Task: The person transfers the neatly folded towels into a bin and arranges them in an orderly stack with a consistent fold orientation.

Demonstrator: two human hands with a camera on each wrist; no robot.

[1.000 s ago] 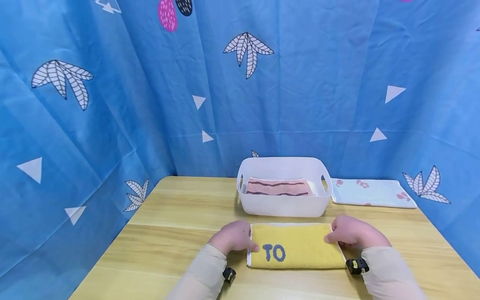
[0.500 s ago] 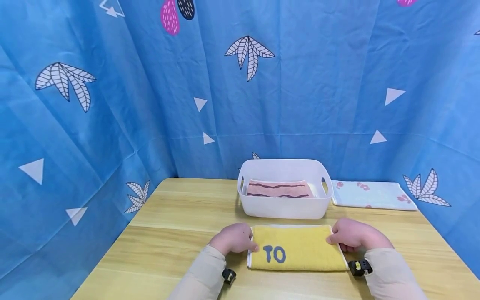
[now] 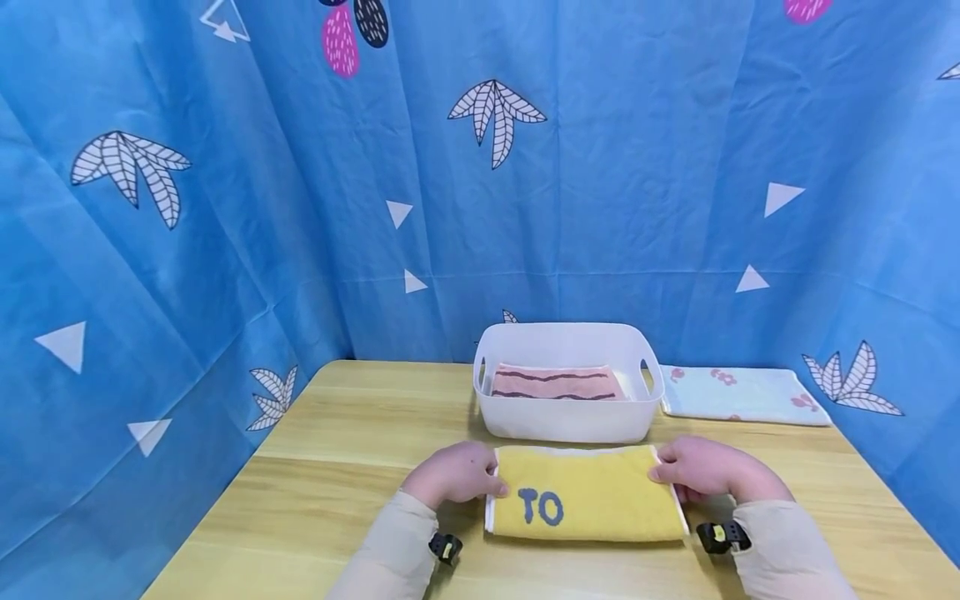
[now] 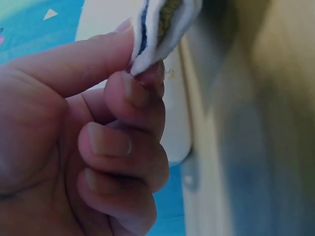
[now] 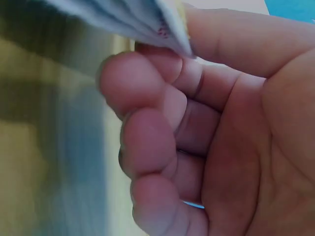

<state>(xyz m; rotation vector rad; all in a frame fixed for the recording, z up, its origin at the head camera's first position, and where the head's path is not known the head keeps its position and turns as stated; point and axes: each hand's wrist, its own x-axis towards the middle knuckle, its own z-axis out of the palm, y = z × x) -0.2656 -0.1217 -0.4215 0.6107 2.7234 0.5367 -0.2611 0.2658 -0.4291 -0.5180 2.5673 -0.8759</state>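
A folded yellow towel (image 3: 592, 496) with white edges and the blue letters "TO" is stretched between both hands, close over the table's front half. My left hand (image 3: 457, 472) pinches its left edge, thumb on top. In the left wrist view the white layered edge of the towel (image 4: 160, 29) sits between thumb and index finger, the other fingers curled below. The right edge is pinched by my right hand (image 3: 701, 467). Its thumb lies over the folded layers of the towel (image 5: 142, 22) in the right wrist view, with the remaining fingers loosely curled.
Behind the towel stands a white plastic basket (image 3: 566, 421) with a folded pink striped towel (image 3: 555, 383) inside. A folded white towel with pink flowers (image 3: 742, 393) lies to its right. Blue patterned curtain (image 3: 637, 167) borders the wooden table (image 3: 360, 433) at the back and sides.
Both hands keep their pinch on the yellow towel. It has shifted slightly left and lifted, its far edge now sagging a little in the middle. The head view has tilted slightly up.
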